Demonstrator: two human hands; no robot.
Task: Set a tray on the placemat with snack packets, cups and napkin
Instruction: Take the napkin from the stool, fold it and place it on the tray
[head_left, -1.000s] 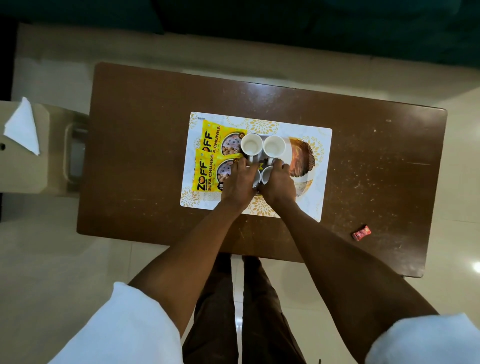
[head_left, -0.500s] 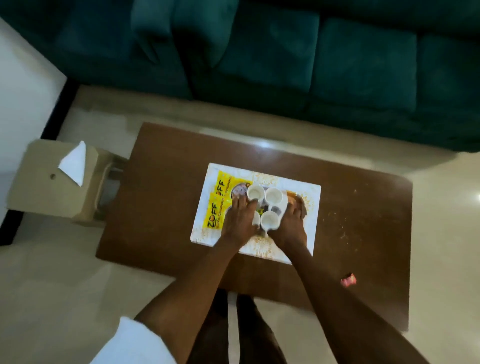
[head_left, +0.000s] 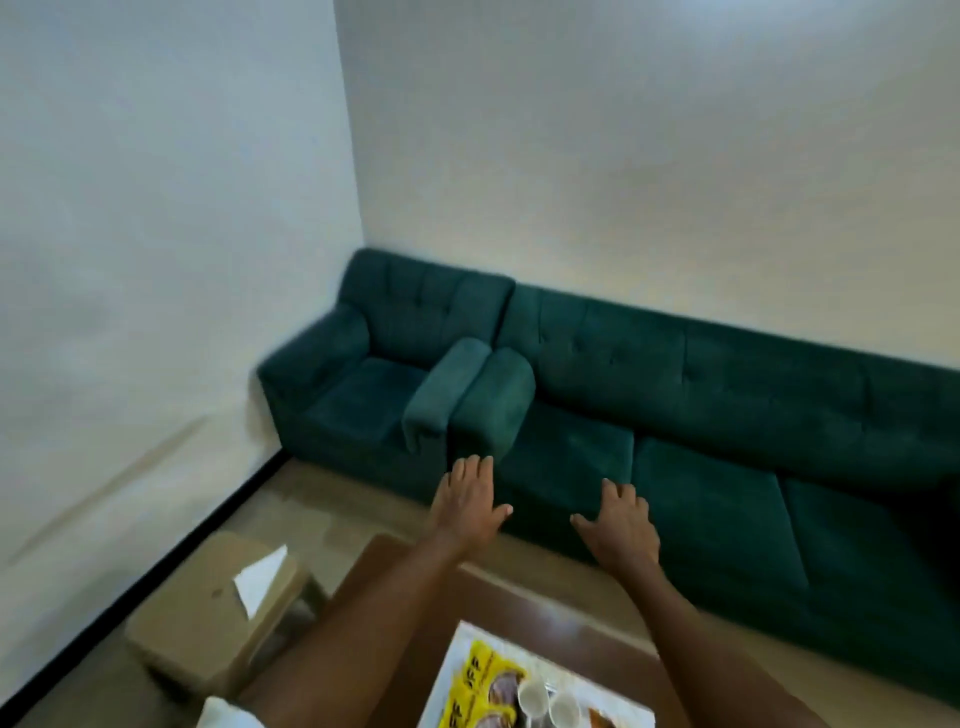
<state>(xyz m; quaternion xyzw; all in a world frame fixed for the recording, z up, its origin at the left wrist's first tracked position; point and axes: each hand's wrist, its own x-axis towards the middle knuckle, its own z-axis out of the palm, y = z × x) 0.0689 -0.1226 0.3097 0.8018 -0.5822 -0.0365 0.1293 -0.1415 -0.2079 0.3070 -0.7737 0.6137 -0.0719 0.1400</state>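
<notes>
My view has tilted up toward the room. At the bottom edge the placemat (head_left: 457, 670) lies on the brown table (head_left: 395, 613) and carries yellow snack packets (head_left: 480, 680) and white cups (head_left: 535, 699), partly cut off by the frame. My left hand (head_left: 467, 501) and my right hand (head_left: 621, 525) are raised in the air above the table's far side, palms down, fingers spread, holding nothing. A white folded napkin (head_left: 260, 579) lies on a tan stool (head_left: 208, 613) to the left of the table.
A dark green armchair (head_left: 374, 384) and a long green sofa (head_left: 727, 441) stand against the white wall behind the table. A black skirting strip runs along the left wall by the stool.
Both hands have left the cups and risen off the tray with fingers spread. The camera has swung up from the table to the sofa and wall.
</notes>
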